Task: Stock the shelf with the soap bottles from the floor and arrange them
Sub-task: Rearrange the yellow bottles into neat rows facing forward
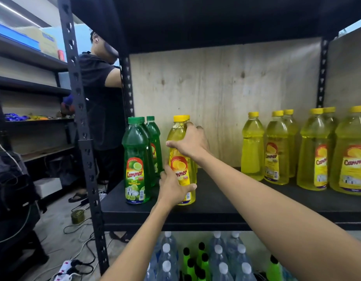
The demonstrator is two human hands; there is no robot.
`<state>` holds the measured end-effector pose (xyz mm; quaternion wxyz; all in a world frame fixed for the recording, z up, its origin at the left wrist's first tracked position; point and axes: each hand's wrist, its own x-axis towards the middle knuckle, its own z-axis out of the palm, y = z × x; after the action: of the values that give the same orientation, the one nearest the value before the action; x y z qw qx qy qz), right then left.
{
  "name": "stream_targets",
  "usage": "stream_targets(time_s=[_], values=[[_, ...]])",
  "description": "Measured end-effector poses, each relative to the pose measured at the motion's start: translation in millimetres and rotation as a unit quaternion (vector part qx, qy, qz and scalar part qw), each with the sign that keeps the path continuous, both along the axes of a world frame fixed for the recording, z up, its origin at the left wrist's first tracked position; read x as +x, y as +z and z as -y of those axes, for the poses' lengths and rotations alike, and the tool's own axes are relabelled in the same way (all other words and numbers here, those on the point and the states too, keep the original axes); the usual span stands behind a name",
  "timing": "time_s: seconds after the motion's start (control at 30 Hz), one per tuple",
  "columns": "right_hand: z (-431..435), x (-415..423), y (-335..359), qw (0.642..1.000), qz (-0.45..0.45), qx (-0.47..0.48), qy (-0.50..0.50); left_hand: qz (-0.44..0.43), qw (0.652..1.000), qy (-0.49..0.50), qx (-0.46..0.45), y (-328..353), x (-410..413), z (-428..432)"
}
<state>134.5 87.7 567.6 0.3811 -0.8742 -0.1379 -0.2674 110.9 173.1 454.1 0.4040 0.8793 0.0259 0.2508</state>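
Black shelf (216,211) is carrying the stock: both hands are gripping one upright yellow soap bottle (178,138) near its front left corner, left hand (172,187) low, right hand (190,141) high. Green soap bottles (136,159) are standing just beside.

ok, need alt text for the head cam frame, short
Both hands grip a yellow soap bottle standing on a black shelf: the left hand low on the label, the right hand near the shoulder. Green soap bottles stand just left; more yellow bottles line the right side.
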Motion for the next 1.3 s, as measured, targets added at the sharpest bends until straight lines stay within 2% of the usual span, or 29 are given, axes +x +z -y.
stream_targets(time_s=[0.07, 0.17, 0.23, 0.3, 0.37, 0.5, 0.57, 0.67, 0.8, 0.93, 1.03, 1.13, 1.3], values=[[7, -3, 5, 0.998, -0.044, 0.010, 0.046, 0.061, 0.997, 0.044, 0.016, 0, -11, 7], [48, -4, 15, 0.992, -0.082, 0.072, 0.069, 0.248, 0.963, 0.095, 0.037, -2, -31, 29], [95, 3, 21, 0.996, -0.050, 0.077, 0.010, 0.359, 0.928, 0.056, 0.084, -2, -35, 50], [140, 13, 25, 0.995, -0.022, 0.087, -0.048, 0.387, 0.913, -0.023, 0.131, 3, -31, 71], [174, 29, 29, 0.990, -0.003, 0.100, -0.095, 0.338, 0.926, -0.090, 0.141, 9, -17, 96], [198, 70, 36, 0.986, -0.009, 0.078, -0.145, 0.115, 0.980, -0.164, 0.017, 22, 35, 137], [196, 91, 36, 0.984, -0.016, 0.034, -0.174, 0.015, 0.986, -0.164, -0.021, 25, 67, 150], [184, 120, 29, 0.979, -0.031, 0.003, -0.200, -0.058, 0.984, -0.161, -0.049, 18, 105, 162], [170, 147, 18, 0.972, -0.039, -0.007, -0.233, -0.083, 0.983, -0.143, -0.083, 6, 141, 163], [172, 160, 10, 0.971, 0.017, 0.006, -0.238, -0.107, 0.979, -0.142, -0.099, -2, 167, 155], [185, 156, 6, 0.984, 0.040, 0.027, -0.171, -0.133, 0.966, -0.187, -0.118, -5, 173, 155], [202, 142, 7, 0.993, 0.036, 0.077, -0.087, -0.116, 0.965, -0.207, -0.114, -7, 175, 162], [221, 118, 12, 0.986, -0.048, 0.121, 0.104, -0.036, 0.970, -0.227, -0.085, -7, 174, 167]])
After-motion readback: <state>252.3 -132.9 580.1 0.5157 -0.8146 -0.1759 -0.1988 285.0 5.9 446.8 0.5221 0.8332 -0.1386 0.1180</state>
